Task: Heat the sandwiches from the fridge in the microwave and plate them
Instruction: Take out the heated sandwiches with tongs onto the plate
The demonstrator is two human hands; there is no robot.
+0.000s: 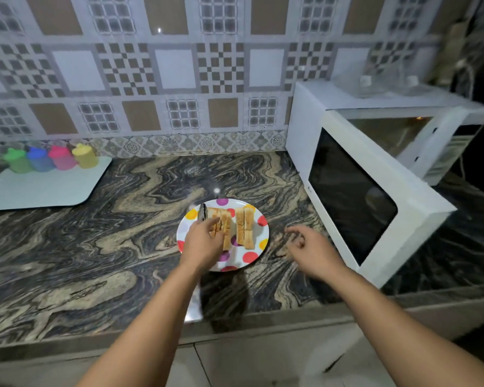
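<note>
Holding tongs [202, 212] in my left hand [200, 241], fingers curled round them, I see the sandwiches [232, 227] just at one o'clock on the plate [250, 256], long axes toward twelve; my right hand [309, 247] hangs loosely curled, holding nothing.

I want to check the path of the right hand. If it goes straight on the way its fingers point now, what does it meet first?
Probably the polka-dot plate: the right hand hovers with loosely curled fingers pointing left toward its rim. Bare countertop lies between them; depth is unclear.
</note>
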